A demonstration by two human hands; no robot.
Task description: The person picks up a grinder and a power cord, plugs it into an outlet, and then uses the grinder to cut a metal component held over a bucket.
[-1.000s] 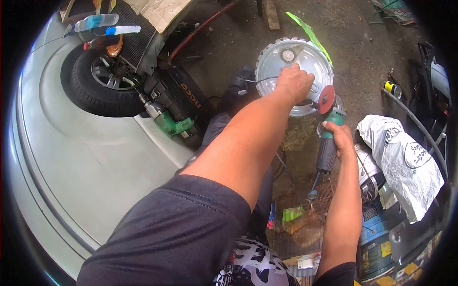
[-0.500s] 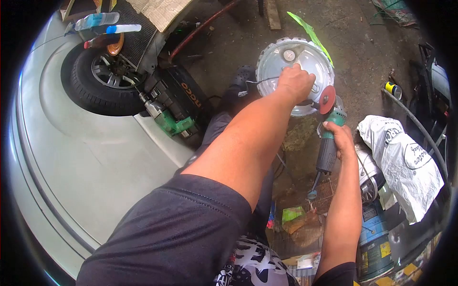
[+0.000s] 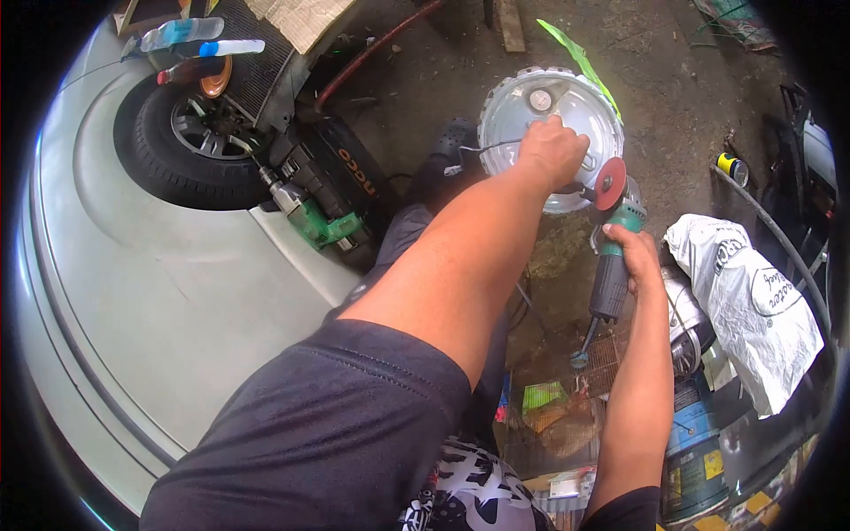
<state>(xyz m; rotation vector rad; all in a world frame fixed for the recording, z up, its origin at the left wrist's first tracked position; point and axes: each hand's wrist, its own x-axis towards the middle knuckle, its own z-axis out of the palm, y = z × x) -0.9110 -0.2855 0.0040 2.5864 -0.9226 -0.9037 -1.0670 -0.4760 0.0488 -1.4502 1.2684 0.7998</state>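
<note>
A round, clear lid with a scalloped rim (image 3: 496, 115) covers a pail at the upper middle. Over it, my left hand (image 3: 553, 152) is closed with the knuckles up; what its fingers grip is hidden. A thin dark cord runs left from near this hand. My right hand (image 3: 634, 257) is wrapped around the green and black body of an angle grinder (image 3: 607, 285). The grinder's red disc (image 3: 610, 183) faces up beside the lid's lower right edge, close to my left hand. Its cord hangs from the bottom end.
A pale car panel (image 3: 204, 301) fills the left, with a wheel (image 3: 146, 146) above. A green impact tool (image 3: 320, 226) lies by a black case (image 3: 341, 159). Bright green strip (image 3: 580, 62) touches the lid. At right are a white sack (image 3: 744, 292) and a blue bucket (image 3: 695, 425).
The lid, both hands and the grinder appear very slightly farther right in view. Both hands keep the same pose, and the grinder stays in my right hand.
</note>
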